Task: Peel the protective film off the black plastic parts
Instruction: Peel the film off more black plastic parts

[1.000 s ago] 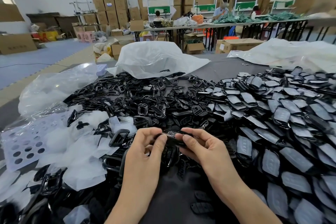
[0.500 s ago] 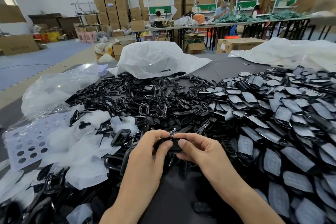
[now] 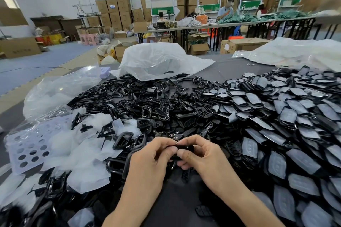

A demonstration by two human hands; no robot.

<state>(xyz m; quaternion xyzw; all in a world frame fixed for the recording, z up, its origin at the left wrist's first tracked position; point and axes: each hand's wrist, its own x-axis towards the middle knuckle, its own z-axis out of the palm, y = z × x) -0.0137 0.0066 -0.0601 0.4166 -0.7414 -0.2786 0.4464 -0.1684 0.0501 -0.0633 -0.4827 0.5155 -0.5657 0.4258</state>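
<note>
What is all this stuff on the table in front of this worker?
held part: one, black, pinched between both hands
frame parts: many, glossy black, heap at centre
film-covered parts: many, black under grey film, heap at right
film scraps: many, whitish, left
punched sheet: one, lilac, far left
plastic bags: three, clear-white, left and far side
table: one, dark grey, underneath
left hand: grips held part
right hand: grips held part

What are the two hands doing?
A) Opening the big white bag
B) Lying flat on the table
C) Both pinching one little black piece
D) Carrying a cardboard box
C: the left hand and the right hand meet in front of the person, and their fingertips pinch the same small black part between them.
</note>
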